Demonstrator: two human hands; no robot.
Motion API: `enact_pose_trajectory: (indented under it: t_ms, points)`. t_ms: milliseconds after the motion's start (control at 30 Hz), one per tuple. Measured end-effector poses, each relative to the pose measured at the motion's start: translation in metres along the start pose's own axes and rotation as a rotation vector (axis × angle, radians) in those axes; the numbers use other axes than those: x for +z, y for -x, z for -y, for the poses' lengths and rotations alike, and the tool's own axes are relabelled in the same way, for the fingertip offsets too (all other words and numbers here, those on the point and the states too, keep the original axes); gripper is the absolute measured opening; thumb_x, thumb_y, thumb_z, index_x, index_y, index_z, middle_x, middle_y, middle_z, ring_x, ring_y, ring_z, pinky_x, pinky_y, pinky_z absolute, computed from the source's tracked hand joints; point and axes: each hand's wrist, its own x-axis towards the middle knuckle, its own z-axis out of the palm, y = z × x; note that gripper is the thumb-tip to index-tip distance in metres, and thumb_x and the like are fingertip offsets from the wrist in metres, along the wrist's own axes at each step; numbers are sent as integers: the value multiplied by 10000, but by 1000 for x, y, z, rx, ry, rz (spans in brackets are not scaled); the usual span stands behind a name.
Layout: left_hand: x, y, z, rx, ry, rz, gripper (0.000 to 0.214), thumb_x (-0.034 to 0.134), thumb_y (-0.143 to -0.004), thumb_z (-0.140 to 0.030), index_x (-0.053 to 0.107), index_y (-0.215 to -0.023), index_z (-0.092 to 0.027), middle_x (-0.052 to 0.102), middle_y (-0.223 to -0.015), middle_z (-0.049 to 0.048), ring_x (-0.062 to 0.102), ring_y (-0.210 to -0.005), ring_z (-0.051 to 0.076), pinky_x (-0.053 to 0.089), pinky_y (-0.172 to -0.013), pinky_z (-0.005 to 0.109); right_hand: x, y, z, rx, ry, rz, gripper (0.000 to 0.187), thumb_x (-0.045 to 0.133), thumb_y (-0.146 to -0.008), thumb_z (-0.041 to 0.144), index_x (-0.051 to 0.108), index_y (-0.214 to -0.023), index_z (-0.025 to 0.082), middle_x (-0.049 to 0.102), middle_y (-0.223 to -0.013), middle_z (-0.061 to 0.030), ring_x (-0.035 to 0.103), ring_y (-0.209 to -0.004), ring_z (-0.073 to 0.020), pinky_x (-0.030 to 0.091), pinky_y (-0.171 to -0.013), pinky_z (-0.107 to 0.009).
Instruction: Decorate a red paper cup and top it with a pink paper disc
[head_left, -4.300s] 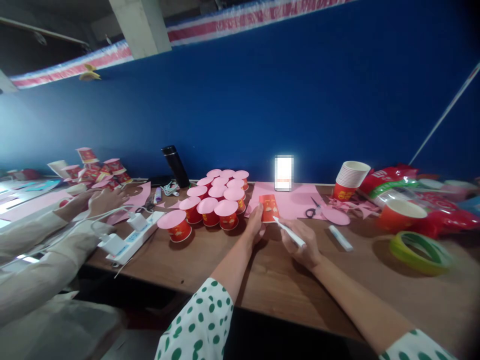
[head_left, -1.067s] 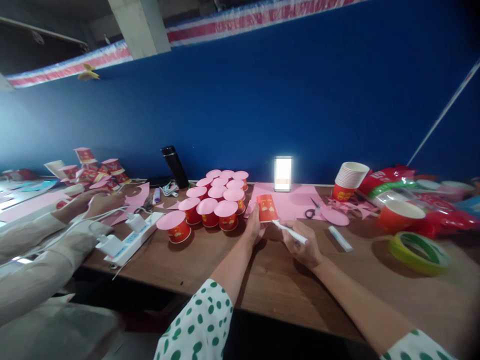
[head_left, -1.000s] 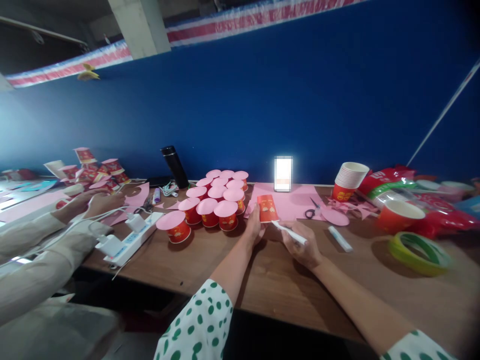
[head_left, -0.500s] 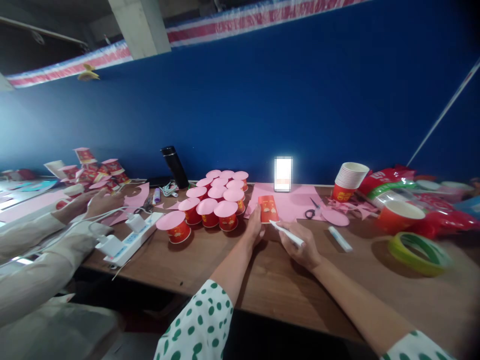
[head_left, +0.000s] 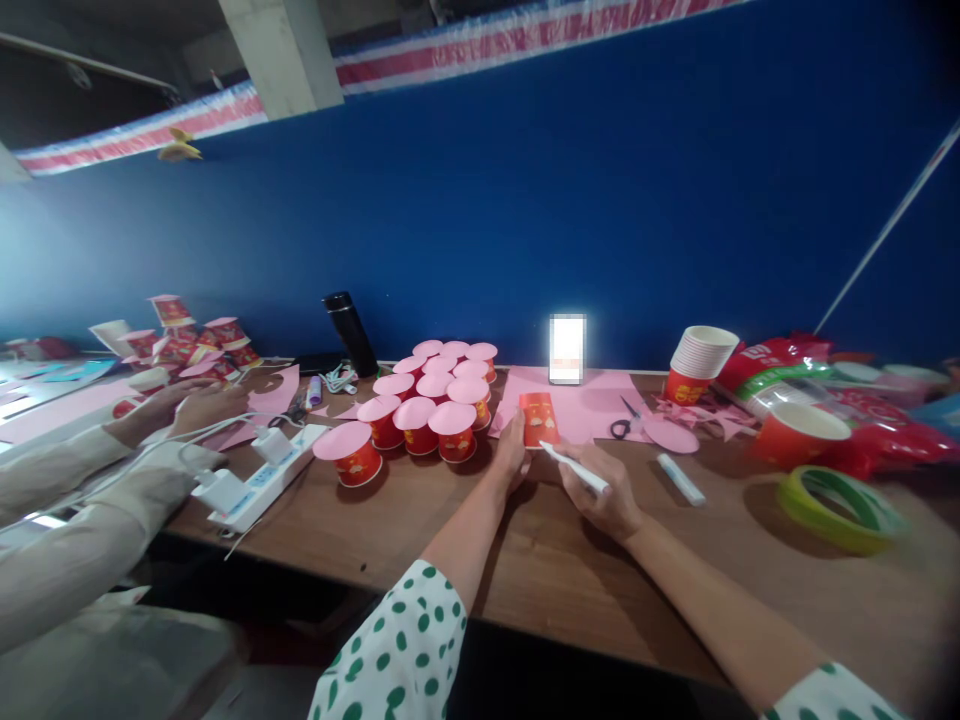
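My left hand (head_left: pixel 512 445) is closed around the left side of a red paper cup (head_left: pixel 538 420) with gold print. The cup stands over the near edge of a pink paper sheet (head_left: pixel 581 400). In my right hand (head_left: pixel 606 492) is a white glue stick or thick pen (head_left: pixel 577 468), gripped like a pencil, its tip close to the cup's lower edge; whether they touch I cannot tell. Left of the cup stand several red cups (head_left: pixel 356 465) topped with pink paper discs (head_left: pixel 343 440). Scissors (head_left: pixel 622 427) and a loose pink disc (head_left: pixel 671 435) lie to the right.
A white power strip (head_left: pixel 270 480) with chargers lies at left, near a co-worker's hands (head_left: pixel 202 405). A black flask (head_left: pixel 349 333) and a bright phone (head_left: pixel 566 350) stand at the back. Rightward are stacked cups (head_left: pixel 701 360), a white stick (head_left: pixel 681 480) and a green tape roll (head_left: pixel 836 508).
The red cup in my left hand has turned or shifted very slightly to the right. My right hand stays almost in place with the white stick.
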Motion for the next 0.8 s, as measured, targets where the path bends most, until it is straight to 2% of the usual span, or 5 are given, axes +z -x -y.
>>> enact_pose_trajectory:
  t_ms: [233,467,800]
  points:
    - [0,-1,1,9,-35,0,434,554,-794,-537,626,-902,-123,692,-860,117,660,-881,215,506,-810,327,0,0,-1,18,-10,-36,249,511,-852,181,594,-1086,196,682,-943,-81,648,-836,-188,521,-758,-319]
    - [-1,0,1,18,-51,-1,447,589,-746,-573,618,-850,-140,681,-779,86,667,-803,210,518,-766,322,-2,-2,1,4,1,-9,214,519,-844,196,608,-1039,190,682,-916,-82,644,-821,-193,523,-751,-324]
    - [1,-2,1,13,-60,-12,415,556,-794,-521,607,-905,-124,682,-875,133,650,-921,233,494,-836,354,-1,-3,2,-2,4,-40,216,495,-858,189,596,-1050,190,682,-921,-85,648,-835,-192,526,-764,-329]
